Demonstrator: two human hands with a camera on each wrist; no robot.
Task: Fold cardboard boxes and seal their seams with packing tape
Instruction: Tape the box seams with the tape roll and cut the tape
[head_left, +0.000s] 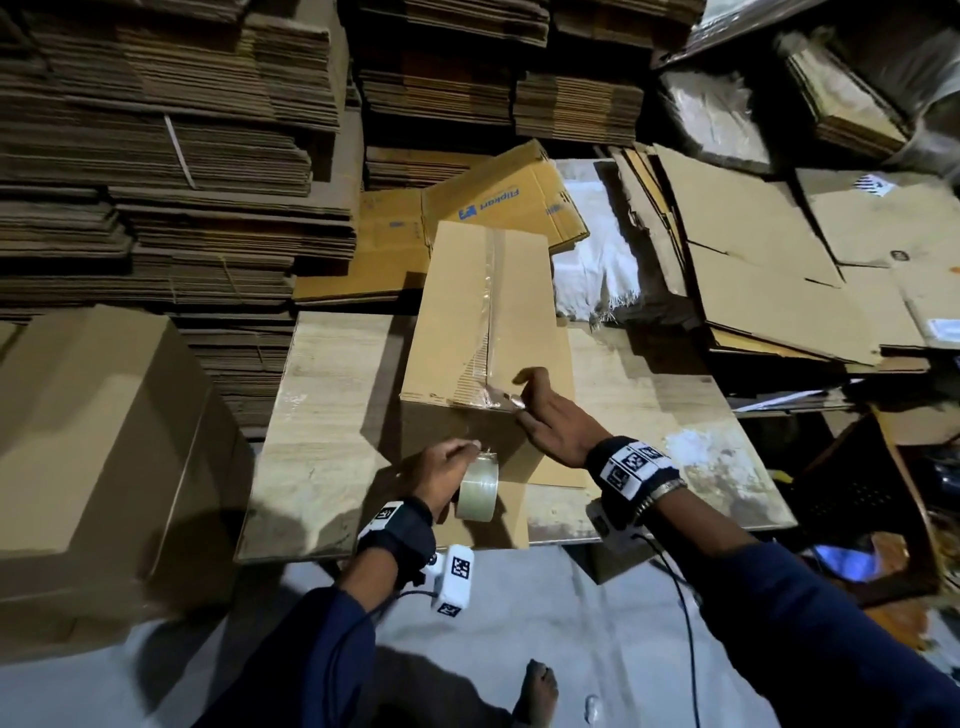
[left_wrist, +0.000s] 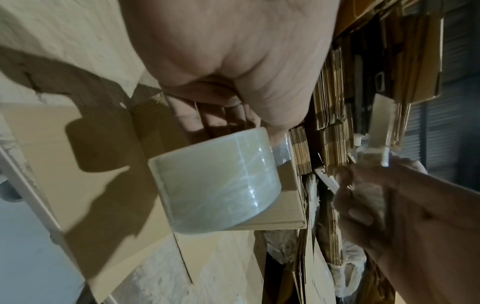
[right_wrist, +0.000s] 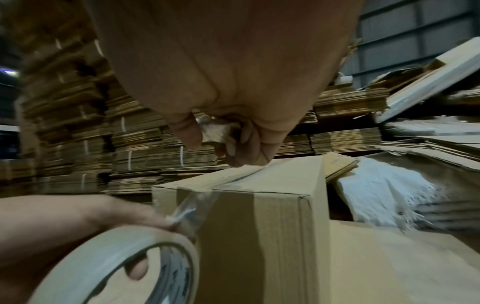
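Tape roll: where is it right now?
In the head view the tape roll sits low and centre-left, gripped by the left hand in front of the near end of the cardboard box, left of the right hand.

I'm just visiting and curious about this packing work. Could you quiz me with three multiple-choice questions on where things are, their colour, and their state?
1. Where is the tape roll?
A. in the left hand
B. on the floor
C. on the stacks

2. What colour is the box?
A. white
B. brown
C. blue

3. The box's top seam is:
A. open
B. stapled
C. taped

Answers: 1 A, fingers curl round the roll. 2 B, plain brown cardboard. 3 C, clear tape runs along the seam, and the right hand is at its near end.
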